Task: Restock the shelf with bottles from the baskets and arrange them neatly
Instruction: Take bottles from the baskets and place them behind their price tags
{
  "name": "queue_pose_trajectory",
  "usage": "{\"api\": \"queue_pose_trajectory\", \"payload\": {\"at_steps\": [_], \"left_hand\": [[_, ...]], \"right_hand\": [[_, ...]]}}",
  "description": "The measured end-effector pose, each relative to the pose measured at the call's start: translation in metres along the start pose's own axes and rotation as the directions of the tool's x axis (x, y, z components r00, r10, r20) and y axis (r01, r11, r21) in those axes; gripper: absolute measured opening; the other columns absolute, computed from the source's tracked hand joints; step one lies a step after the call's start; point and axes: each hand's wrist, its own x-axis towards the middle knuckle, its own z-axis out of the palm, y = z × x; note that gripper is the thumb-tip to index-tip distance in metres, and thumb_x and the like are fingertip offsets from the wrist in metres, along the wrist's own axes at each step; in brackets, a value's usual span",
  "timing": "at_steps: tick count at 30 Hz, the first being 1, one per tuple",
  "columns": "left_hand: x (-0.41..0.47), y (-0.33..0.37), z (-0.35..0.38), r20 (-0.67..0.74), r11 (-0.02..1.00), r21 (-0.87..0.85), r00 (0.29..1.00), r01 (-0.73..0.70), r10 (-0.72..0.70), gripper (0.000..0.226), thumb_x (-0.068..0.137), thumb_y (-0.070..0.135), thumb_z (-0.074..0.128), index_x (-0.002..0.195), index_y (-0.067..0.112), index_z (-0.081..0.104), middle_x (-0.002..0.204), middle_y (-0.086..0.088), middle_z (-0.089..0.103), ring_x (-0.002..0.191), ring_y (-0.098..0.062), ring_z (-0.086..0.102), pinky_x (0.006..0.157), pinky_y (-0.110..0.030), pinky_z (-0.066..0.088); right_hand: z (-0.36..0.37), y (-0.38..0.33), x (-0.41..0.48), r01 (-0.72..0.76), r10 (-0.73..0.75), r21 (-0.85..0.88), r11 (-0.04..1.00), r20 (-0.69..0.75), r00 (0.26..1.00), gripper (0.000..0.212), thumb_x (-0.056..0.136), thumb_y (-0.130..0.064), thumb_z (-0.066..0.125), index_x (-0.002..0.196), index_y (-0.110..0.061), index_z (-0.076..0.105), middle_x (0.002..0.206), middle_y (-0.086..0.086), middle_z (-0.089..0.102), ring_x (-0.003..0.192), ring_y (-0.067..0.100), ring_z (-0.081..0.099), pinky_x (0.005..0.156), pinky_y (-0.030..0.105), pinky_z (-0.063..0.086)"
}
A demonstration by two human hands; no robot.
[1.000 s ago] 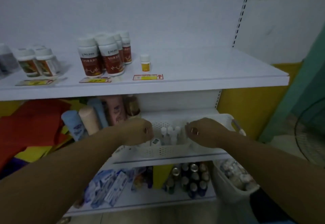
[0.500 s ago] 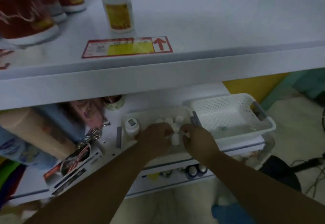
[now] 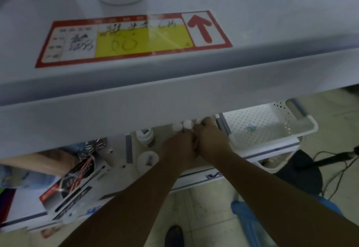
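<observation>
Your left hand [image 3: 178, 147] and right hand [image 3: 211, 140] meet over small white-capped bottles [image 3: 187, 124], fingers [image 3: 206, 121] curled (hold hidden, can't tell); white perforated plastic basket [image 3: 252, 122] at three o'clock

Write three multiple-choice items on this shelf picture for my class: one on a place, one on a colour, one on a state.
1. Where is the white perforated basket, relative to the left hand and right hand?
A. To their left
B. To their right
C. On the top shelf
2. What colour is the arrow on the price label?
A. Red
B. Green
C. Blue
3. How full is that basket?
A. Heaped with bottles
B. Almost empty
C. Upside down
Key: B, it lies right of both hands; A, the arrow is plainly red; B, its perforated floor shows nearly bare.
</observation>
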Motion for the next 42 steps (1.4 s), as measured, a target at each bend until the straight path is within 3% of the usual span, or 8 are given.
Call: {"api": "queue_pose_trajectory", "payload": {"at_steps": [11,16,24,29,33,35,39,42], "left_hand": [[-0.011,-0.015,-0.015,-0.092,0.939,0.327,0.985,-0.107,0.144,0.033,0.087,0.040,0.045,0.110,0.020,0.057,0.101,-0.003,0.066,0.093,-0.027,0.063,0.088,-0.040,0.046],[-0.011,-0.010,-0.019,0.023,0.998,0.057,0.999,-0.023,0.022,0.026,0.084,0.031,0.055,0.105,0.017,0.061,0.096,-0.004,0.068,0.089,-0.024,0.065,0.072,-0.030,0.047],[-0.009,-0.009,-0.008,0.121,0.991,0.113,0.991,-0.072,0.059,0.028,0.079,0.031,0.062,0.103,0.016,0.060,0.095,-0.005,0.066,0.087,-0.024,0.064,0.081,-0.039,0.054],[-0.006,-0.005,-0.023,-0.010,0.999,0.040,0.999,-0.030,0.030,0.026,0.085,0.022,0.054,0.110,0.015,0.057,0.100,-0.007,0.067,0.091,-0.027,0.064,0.082,-0.039,0.053],[-0.023,-0.011,-0.060,-0.152,0.956,-0.292,0.987,-0.002,-0.045,0.032,0.080,0.032,0.068,0.103,0.017,0.052,0.093,0.000,0.063,0.085,-0.022,0.061,0.074,-0.034,0.052],[-0.041,-0.011,-0.079,-0.206,0.857,-0.516,0.972,-0.011,-0.112,0.028,0.075,0.031,0.074,0.095,0.021,0.056,0.085,0.008,0.061,0.079,-0.011,0.060,0.070,-0.025,0.050],[-0.092,0.007,-0.098,-0.146,0.408,-0.912,0.964,-0.045,-0.221,0.021,0.081,0.017,0.069,0.101,0.023,0.065,0.085,0.001,0.067,0.067,-0.003,0.065,0.063,-0.025,0.058],[-0.131,0.025,-0.107,-0.173,0.266,-0.959,0.948,-0.100,-0.266,0.015,0.082,0.016,0.067,0.091,0.029,0.068,0.071,0.004,0.065,0.058,-0.002,0.063,0.058,-0.032,0.060]], "right_hand": [[0.011,0.005,0.004,0.057,-0.060,-0.050,0.997,-0.063,0.996,0.034,0.088,-0.015,0.052,0.122,-0.014,0.047,0.119,0.010,0.053,0.099,0.030,0.059,0.073,0.033,0.043],[0.014,0.005,0.006,0.043,-0.043,-0.002,0.999,-0.047,0.998,0.031,0.093,-0.021,0.045,0.123,-0.017,0.042,0.112,0.011,0.061,0.098,0.027,0.063,0.079,0.036,0.049],[0.019,0.008,0.008,0.059,-0.058,0.014,0.998,-0.079,0.995,0.023,0.088,-0.015,0.049,0.111,-0.013,0.046,0.100,0.014,0.061,0.091,0.034,0.062,0.067,0.034,0.042],[0.018,0.008,0.007,0.105,-0.094,0.069,0.992,-0.144,0.985,0.024,0.089,-0.021,0.048,0.113,-0.015,0.049,0.102,0.010,0.063,0.092,0.030,0.064,0.069,0.030,0.042],[-0.001,0.006,-0.010,0.131,-0.033,0.270,0.954,-0.340,0.940,0.026,0.083,-0.028,0.061,0.109,-0.023,0.057,0.087,-0.003,0.065,0.076,0.016,0.062,0.062,0.019,0.042],[-0.016,0.000,-0.025,0.075,0.135,0.570,0.818,-0.317,0.939,0.020,0.083,-0.026,0.065,0.103,-0.025,0.062,0.075,-0.015,0.060,0.070,0.006,0.058,0.059,0.009,0.042],[-0.048,-0.020,-0.069,0.012,0.108,0.981,0.196,-0.034,0.994,0.024,0.084,-0.003,0.063,0.106,-0.012,0.066,0.080,-0.007,0.064,0.076,0.012,0.066,0.071,0.026,0.058],[-0.070,-0.026,-0.107,0.036,-0.011,0.995,0.090,-0.035,0.999,0.022,0.086,-0.003,0.060,0.102,-0.017,0.067,0.080,-0.005,0.067,0.076,0.010,0.068,0.067,0.031,0.059]]}}
